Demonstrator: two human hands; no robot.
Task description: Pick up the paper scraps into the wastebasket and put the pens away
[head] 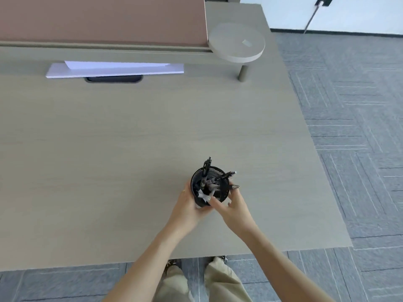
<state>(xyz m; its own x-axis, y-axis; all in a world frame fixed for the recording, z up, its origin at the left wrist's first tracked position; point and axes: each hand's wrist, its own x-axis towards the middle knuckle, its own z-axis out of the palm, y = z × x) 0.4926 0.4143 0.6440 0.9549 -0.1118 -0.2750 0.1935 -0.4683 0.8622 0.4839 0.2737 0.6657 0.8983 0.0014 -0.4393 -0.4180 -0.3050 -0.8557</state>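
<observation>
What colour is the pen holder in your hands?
Black, with a mesh wall; the pen holder shows best in the head view, the only view.

I am looking down at a pale grey-beige wood-grain desk [109, 138]. A black mesh pen cup [209, 188] is standing near its front edge, white paper sheets [113, 69] are lying at the back, and a round grey stand [236, 43] is rising at the back right.

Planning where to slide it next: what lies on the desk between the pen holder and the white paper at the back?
Nothing: in the head view, the desk is bare wood between the pen holder and the white paper.
</observation>
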